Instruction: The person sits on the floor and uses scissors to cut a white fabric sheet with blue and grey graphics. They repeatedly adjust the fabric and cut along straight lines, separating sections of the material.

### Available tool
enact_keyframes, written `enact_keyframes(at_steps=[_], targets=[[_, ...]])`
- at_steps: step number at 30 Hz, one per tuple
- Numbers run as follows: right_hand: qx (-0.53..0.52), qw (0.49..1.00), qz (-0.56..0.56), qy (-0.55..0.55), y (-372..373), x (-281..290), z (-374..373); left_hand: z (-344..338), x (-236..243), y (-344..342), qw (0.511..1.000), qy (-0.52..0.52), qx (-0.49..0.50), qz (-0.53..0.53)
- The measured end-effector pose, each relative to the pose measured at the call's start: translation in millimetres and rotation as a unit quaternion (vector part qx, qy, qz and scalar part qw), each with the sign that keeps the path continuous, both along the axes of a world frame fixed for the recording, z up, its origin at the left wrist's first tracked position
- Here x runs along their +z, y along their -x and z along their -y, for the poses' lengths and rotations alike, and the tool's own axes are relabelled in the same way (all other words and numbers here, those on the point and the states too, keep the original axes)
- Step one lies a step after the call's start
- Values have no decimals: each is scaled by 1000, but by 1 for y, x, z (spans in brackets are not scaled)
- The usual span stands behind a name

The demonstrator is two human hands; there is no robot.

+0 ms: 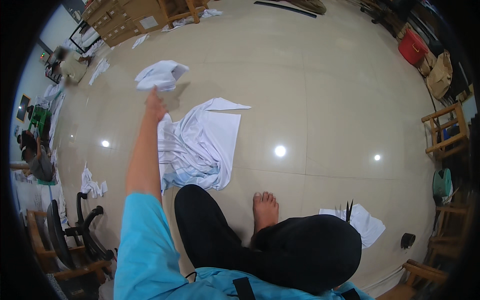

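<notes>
We sit on the shiny tile floor (320,90) and look down at our legs. Our left hand (154,105) reaches far out toward eleven o'clock. It looks loose and open, but it is too small for us to tell for sure. A small white cloth piece (161,75) is just past the fingers, up in the air. We cannot tell if the hand touches it. A big white cloth (200,145) lies spread on the floor at twelve o'clock, right beside our arm. Our bare foot (265,210) rests on the tiles. At three o'clock, black scissors (348,210) stick up by our knee, over a white sheet (367,222). We do not see our right hand.
</notes>
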State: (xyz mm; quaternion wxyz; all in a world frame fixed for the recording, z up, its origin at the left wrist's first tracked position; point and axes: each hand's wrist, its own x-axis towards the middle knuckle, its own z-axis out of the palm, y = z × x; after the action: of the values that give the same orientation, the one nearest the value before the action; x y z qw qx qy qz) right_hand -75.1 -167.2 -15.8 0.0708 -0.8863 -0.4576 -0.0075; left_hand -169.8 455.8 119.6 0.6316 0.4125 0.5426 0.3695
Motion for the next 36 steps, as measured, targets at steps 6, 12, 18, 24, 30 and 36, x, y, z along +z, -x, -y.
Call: enact_keyframes(at_steps=[6, 12, 18, 24, 30, 36], targets=[[-15, 1000, -7, 1, -8, -3, 6, 138, -156, 3, 810, -169, -194, -527], [2, 998, -57, -35, 6, 5, 3, 236, -152, 15, 786, -362, -162, -474], [-342, 884, -223, -225, -110, -31, 220, 365, -65, -95, 792, -486, -291, -228], [-309, 608, -559, -471, -128, 36, 49, 488, -80, -136, 629, -565, -522, -113], [-405, 733, -356, -415, -187, 15, 43, 507, -87, -106, 672, -448, -578, -117], [-367, 720, -323, -493, -221, 74, 46, 485, -99, -82, 674, -500, -480, -254]])
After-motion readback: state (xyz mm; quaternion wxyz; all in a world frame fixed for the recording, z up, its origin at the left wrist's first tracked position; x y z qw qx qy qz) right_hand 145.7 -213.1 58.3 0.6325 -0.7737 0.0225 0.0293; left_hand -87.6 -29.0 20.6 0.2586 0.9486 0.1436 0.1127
